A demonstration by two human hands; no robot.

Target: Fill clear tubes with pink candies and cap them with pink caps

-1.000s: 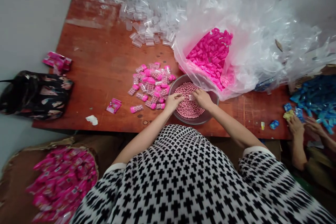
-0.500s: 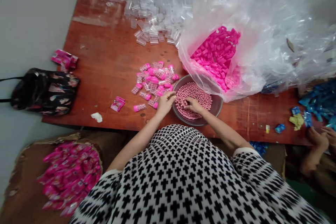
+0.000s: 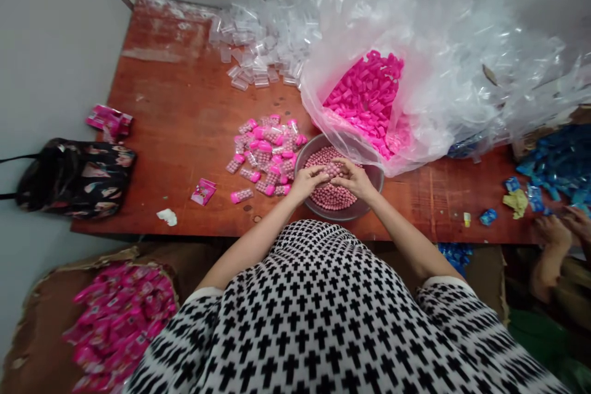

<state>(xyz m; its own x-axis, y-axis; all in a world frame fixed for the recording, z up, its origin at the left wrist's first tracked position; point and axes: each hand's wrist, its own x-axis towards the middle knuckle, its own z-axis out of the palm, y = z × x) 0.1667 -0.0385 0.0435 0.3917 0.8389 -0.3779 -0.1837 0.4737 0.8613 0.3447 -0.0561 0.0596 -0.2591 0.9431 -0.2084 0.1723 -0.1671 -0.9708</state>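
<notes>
My left hand (image 3: pixel 305 181) and my right hand (image 3: pixel 354 178) meet over a metal bowl (image 3: pixel 373 177) full of small pink candy balls (image 3: pixel 333 196). Between their pinched fingertips they hold a small clear tube filled with pink balls (image 3: pixel 333 168). Left of the bowl lies a pile of filled tubes with pink caps (image 3: pixel 268 151). Behind the bowl a large clear plastic bag (image 3: pixel 415 61) holds loose pink caps (image 3: pixel 367 95).
Empty clear tubes (image 3: pixel 258 52) are heaped at the table's back. A dark patterned bag (image 3: pixel 74 175) sits at the left edge, pink packets (image 3: pixel 108 122) behind it. A box of pink packets (image 3: pixel 117 317) stands below left. Another person's hands (image 3: pixel 561 228) work among blue wrappers (image 3: pixel 551 169) at right.
My right hand has risen from the candy in the bowl and joined my left hand, and both now pinch a filled tube above the bowl.
</notes>
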